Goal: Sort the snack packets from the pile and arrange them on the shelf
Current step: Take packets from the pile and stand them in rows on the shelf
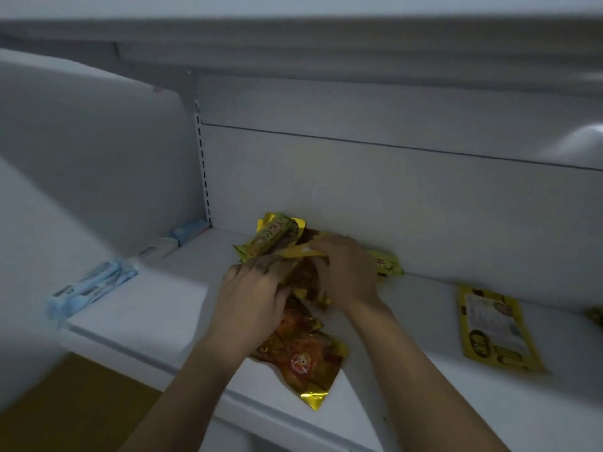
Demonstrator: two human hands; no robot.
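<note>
Before you, the shelf [153, 308] is plain white and its back panel [359, 190] a pale grey-white. The upright [203, 164] at your left carries a column of dark slots. Your pile [277, 236] is yellow-gold foil, with brown and red showing through. The front packet [303, 360] is printed orange-red, edged in shiny gold, with a round red emblem. To your right, a yellow packet [496, 327] bears a white label panel and dark lettering. The light blue packets [91, 288] lie at your left.

A shop interior, told by its white display shelf [156, 308], slotted upright [204, 171] and loose foil snack packets [303, 357].
</note>
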